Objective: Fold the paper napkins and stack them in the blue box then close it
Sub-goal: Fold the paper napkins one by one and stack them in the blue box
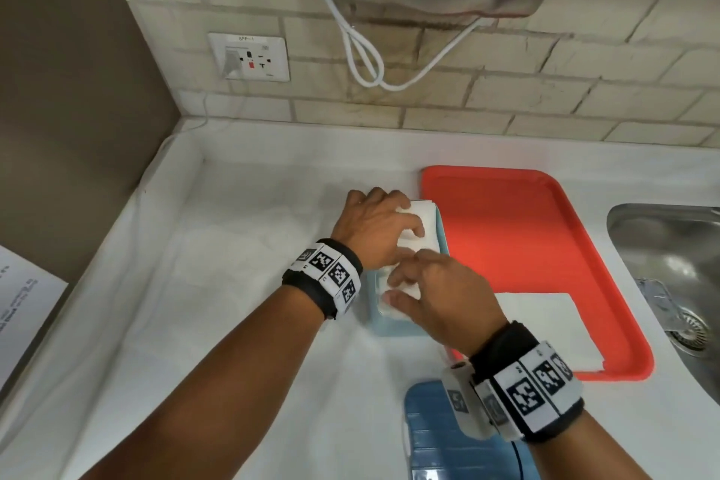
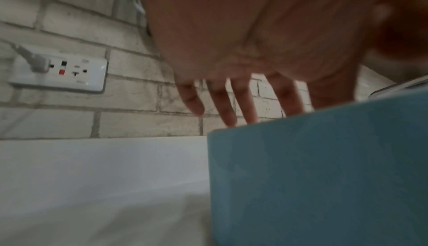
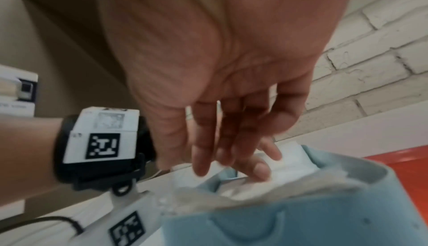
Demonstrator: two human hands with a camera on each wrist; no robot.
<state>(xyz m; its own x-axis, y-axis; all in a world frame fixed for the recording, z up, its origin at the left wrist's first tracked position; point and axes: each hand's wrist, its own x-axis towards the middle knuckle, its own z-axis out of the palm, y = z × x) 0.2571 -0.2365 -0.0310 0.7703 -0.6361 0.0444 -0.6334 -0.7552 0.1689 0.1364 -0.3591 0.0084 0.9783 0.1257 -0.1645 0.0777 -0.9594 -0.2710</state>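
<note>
Both hands press folded white paper napkins [image 1: 419, 224] into the open pale-blue plastic box [image 1: 443, 236] at bench centre: left hand [image 1: 380, 228] and right hand [image 1: 440, 294] lie flat with fingers extended, gripping nothing. At 4 o'clock, unfolded white napkins [image 1: 545, 323] wait on the orange plastic tray [image 1: 506, 214]; the ribbed blue lid [image 1: 432, 440] lies at 6 o'clock, not yet fitted.

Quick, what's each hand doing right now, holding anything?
Left hand: open, fingers pressing the folded napkins down in the blue box.
Right hand: open, straight fingers resting on the same napkins; holding nothing.
</note>
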